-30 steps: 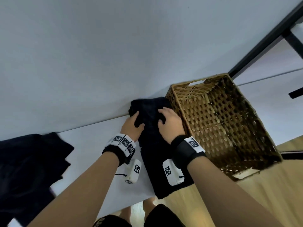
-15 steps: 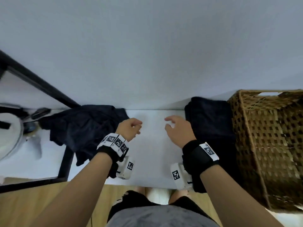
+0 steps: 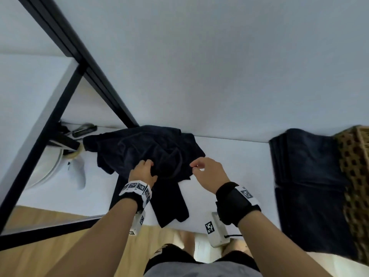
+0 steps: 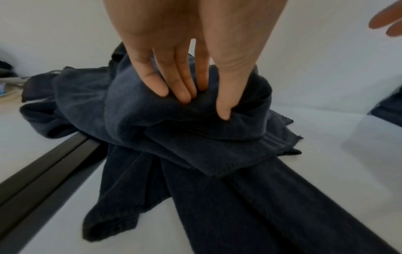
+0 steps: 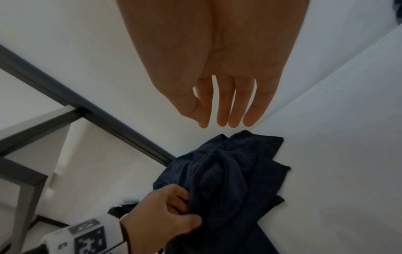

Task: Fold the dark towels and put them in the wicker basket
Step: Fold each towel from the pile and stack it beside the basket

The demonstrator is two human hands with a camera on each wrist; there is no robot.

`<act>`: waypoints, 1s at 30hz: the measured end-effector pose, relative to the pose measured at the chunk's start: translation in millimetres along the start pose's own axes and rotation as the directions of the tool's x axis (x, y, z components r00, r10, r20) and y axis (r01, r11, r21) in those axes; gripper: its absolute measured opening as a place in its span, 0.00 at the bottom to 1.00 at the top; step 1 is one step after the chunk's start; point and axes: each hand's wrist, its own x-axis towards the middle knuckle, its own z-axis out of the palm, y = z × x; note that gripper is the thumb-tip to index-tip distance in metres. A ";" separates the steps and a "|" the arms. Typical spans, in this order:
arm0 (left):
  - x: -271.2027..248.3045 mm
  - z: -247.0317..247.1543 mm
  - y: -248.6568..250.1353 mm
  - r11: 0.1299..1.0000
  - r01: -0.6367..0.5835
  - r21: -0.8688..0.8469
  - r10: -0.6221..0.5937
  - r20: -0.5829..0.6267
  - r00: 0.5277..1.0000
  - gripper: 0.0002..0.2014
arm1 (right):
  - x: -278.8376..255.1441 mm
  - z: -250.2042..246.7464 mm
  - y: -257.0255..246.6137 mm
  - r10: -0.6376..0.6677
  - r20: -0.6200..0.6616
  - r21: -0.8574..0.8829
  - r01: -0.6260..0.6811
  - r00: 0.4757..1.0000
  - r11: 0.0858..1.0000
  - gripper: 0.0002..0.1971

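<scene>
Head view: I see my left hand [image 3: 142,172] gripping a bunched fold of the crumpled dark towel [image 3: 147,148] at the far left of the white surface [image 3: 229,156]. My right hand [image 3: 207,174] hovers beside it, fingers relaxed, holding nothing. Folded dark towel [image 3: 307,176] lies at right, touching the wicker basket [image 3: 353,156].

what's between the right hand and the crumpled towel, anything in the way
Nothing visible. The right hand hovers open just off the right edge of the crumpled towel, with only bare table beneath. The left hand already grips the towel's near side, clear of the right hand's path.
</scene>
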 end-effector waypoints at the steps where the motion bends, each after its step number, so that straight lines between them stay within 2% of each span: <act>1: 2.1 0.0 0.6 1.000 -0.028 -0.008 0.028 -0.031 0.999 0.17 | -0.8 0.2 -1.3 0.011 -0.002 -0.010 -0.011 1.000 1.000 0.10; 3: 3.9 -5.1 5.0 0.996 -0.039 -0.082 0.033 -0.074 0.997 0.12 | -2.1 -3.3 -2.7 0.041 -0.015 -0.004 -0.042 0.999 0.999 0.10; 6: -0.6 -35.2 21.2 0.943 -0.052 -0.330 -0.015 -0.198 0.980 0.07 | -6.1 -13.9 -8.8 0.076 -0.043 0.055 -0.073 0.996 0.996 0.10; 9: -14.6 -87.6 43.4 0.853 -0.178 -0.490 -0.008 -0.354 0.935 0.06 | -8.1 -29.9 -22.3 0.043 -0.078 0.079 -0.037 0.996 0.996 0.10; 12: -42.3 -149.2 73.7 0.759 -0.367 -0.538 0.076 -0.487 0.870 0.05 | -13.4 -49.4 -36.9 -0.037 -0.136 0.090 0.050 0.990 0.995 0.09; 15: -83.6 -203.9 110.0 0.629 -0.551 -0.549 0.173 -0.592 0.787 0.07 | -28.6 -68.1 -47.0 -0.089 -0.202 0.165 0.124 0.975 0.979 0.11; 17: -112.0 -229.2 132.2 0.554 -0.642 -0.529 0.230 -0.645 0.729 0.08 | -41.9 -80.3 -48.1 -0.071 -0.282 0.221 0.137 0.957 0.966 0.14; 19: -136.2 -244.7 150.4 0.482 -0.710 -0.513 0.254 -0.694 0.674 0.08 | -53.7 -94.4 -41.8 0.009 -0.356 0.318 0.112 0.935 0.941 0.19; 20: -146.5 -249.1 158.4 0.438 -0.738 -0.513 0.255 -0.716 0.650 0.08 | -61.0 -102.3 -36.6 0.071 -0.353 0.400 0.082 0.933 0.913 0.22; 22: -163.5 -251.8 173.0 0.369 -0.769 -0.523 0.258 -0.737 0.625 0.10 | -79.2 -115.8 -23.8 0.167 -0.249 0.611 0.021 0.954 0.791 0.26; 25: -181.9 -244.4 193.1 0.351 -0.775 -0.526 0.291 -0.725 0.624 0.10 | -109.1 -132.0 -5.5 0.127 -0.120 0.849 0.036 0.985 0.528 0.22; 27: -188.9 -235.3 204.4 0.374 -0.764 -0.526 0.315 -0.703 0.638 0.09 | -124.3 -141.1 2.1 0.084 -0.160 0.906 0.113 0.983 0.407 0.16; 28: -192.1 -230.5 209.2 0.389 -0.757 -0.524 0.325 -0.691 0.646 0.08 | -130.3 -145.3 5.0 0.089 -0.206 0.911 0.157 0.975 0.381 0.13; 30: -197.6 -220.8 216.0 0.412 -0.743 -0.527 0.336 -0.670 0.662 0.07 | -139.1 -152.2 10.0 0.136 -0.282 0.885 0.202 0.950 0.420 0.11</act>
